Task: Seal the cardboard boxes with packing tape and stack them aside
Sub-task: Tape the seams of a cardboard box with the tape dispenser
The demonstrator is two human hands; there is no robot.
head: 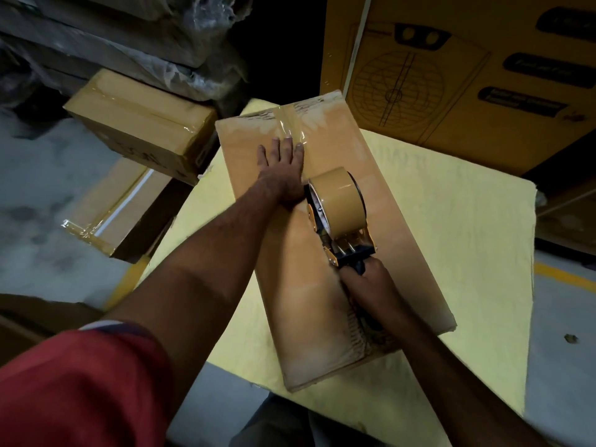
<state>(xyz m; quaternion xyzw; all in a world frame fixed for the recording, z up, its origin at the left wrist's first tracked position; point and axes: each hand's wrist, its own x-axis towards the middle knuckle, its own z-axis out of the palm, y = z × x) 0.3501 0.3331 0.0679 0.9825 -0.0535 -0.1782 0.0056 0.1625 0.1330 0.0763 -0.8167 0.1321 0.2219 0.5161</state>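
A long brown cardboard box [380,227] lies on a pale yellow sheet [467,221]. A strip of glossy tape [292,125] runs down its top from the far end. My left hand [283,169] presses flat on the box lid with straight fingers, fingertips at the tape. My right hand [367,285] grips the handle of a tape dispenser [338,217] that carries a brown tape roll and rests on the box just behind my left hand.
Two taped cardboard boxes [142,121] [116,208] are stacked on the grey floor at the left. A large yellow printed carton [467,69] stands at the back right. Plastic-wrapped goods [113,37] fill the back left. A yellow floor line [564,275] runs at right.
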